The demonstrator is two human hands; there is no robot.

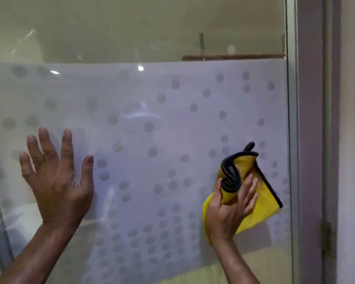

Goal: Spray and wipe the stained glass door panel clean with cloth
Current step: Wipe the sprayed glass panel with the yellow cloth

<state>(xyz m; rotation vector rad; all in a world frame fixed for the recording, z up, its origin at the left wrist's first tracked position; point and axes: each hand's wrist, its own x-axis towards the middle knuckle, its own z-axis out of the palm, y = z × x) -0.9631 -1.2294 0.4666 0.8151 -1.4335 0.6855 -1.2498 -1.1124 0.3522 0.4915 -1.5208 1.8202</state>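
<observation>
Two hands at the glass door panel point(152, 130), frosted band with grey dots, clear strip above. Left hand point(57, 177): fingers spread apart, palm toward the pane, holding nothing — contact with the glass cannot be told. Right hand point(232, 208): clamped on the yellow cloth point(260, 210), black-edged, bunched near the panel's right side beside the door frame point(309, 140). Progress, judged: wiping stage; remaining stains not discernible. Containers: none visible — no spray bottle in view.

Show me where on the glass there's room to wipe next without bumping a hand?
The widest free patch is the frosted dotted glass between the left hand and the right hand. The clear strip above the frosting is free too. By the door frame, the yellow cloth crowds things.
</observation>
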